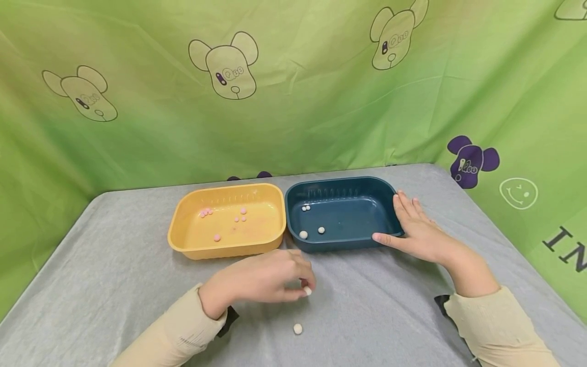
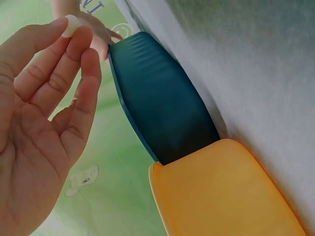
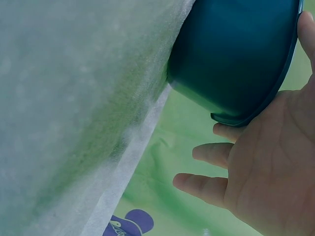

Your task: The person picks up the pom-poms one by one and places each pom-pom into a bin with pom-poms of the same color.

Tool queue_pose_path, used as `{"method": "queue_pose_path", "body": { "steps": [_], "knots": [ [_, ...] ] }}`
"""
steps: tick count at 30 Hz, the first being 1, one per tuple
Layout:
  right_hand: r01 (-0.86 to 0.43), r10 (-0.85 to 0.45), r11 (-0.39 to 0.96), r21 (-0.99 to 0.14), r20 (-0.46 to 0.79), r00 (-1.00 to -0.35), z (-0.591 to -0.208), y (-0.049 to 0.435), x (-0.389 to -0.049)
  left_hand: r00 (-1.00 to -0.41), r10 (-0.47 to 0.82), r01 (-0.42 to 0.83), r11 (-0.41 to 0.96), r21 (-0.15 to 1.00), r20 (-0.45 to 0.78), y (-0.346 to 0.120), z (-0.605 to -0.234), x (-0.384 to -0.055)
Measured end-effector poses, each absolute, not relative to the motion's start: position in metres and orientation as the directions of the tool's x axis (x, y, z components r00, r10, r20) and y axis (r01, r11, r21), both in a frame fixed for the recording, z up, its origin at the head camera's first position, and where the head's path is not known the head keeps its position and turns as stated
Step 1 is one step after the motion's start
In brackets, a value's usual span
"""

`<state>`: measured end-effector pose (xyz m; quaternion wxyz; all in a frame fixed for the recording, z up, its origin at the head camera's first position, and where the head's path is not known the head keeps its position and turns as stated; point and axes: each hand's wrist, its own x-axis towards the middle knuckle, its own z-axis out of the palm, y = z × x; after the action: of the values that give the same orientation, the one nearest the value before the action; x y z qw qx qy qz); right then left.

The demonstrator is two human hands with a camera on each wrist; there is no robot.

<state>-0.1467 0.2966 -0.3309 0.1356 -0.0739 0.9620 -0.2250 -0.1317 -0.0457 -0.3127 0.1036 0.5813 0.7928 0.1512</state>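
Between thumb and fingertips, my left hand [image 1: 270, 278] pinches a small white ball [image 1: 308, 291] above the cloth, just in front of the two bins; the left wrist view shows the same white ball [image 2: 71, 26] at the fingertips. My right hand [image 1: 422, 234] rests with straight, spread fingers against the right end of the dark blue bin [image 1: 341, 245], its thumb on the front rim. Several white balls lie inside that bin, among them a larger ball [image 1: 303, 235]. Another white ball [image 1: 298, 329] lies on the cloth nearer to me.
Left of the blue bin and touching it stands a yellow bin [image 1: 229, 252] with several pink balls, one a larger pink ball [image 1: 217, 238]. Grey cloth [image 1: 114, 265] covers the table. A green printed curtain [image 1: 298, 127] hangs behind and at the sides.
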Motion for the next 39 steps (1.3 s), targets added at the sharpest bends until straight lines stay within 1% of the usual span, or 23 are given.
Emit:
{"method": "queue_pose_path", "body": {
  "steps": [5,10,17,22,29,33,39],
  "knots": [
    [-0.081,-0.203,0.887,-0.454,-0.229,-0.952,-0.331,0.296,-0.147,-0.327,0.944,0.893,0.291,0.344,0.050,-0.047,-0.311,-0.135],
    [-0.077,-0.201,0.887,-0.456,-0.231,-0.952,-0.331,0.297,-0.146,-0.328,0.940,0.899,0.281,0.335,0.090,-0.048,-0.310,-0.138],
    [-0.079,-0.200,0.889,-0.451,-0.228,-0.953,-0.331,0.297,-0.146,-0.326,0.941,0.904,0.282,0.320,0.093,-0.047,-0.306,-0.144],
    [-0.081,-0.201,0.889,-0.450,-0.226,-0.953,-0.331,0.297,-0.146,-0.336,0.936,0.906,0.292,0.308,0.103,-0.045,-0.304,-0.150],
    [-0.085,-0.202,0.891,-0.446,-0.222,-0.954,-0.332,0.298,-0.147,-0.363,0.926,0.890,0.312,0.333,0.103,-0.044,-0.305,-0.156],
    [-0.085,-0.202,0.891,-0.446,-0.223,-0.954,-0.331,0.297,-0.147,-0.383,0.919,0.870,0.326,0.369,0.091,-0.044,-0.307,-0.160],
    [-0.083,-0.203,0.890,-0.449,-0.227,-0.952,-0.330,0.297,-0.146,-0.411,0.903,0.847,0.329,0.417,0.122,-0.045,-0.311,-0.169]
  ]
}}
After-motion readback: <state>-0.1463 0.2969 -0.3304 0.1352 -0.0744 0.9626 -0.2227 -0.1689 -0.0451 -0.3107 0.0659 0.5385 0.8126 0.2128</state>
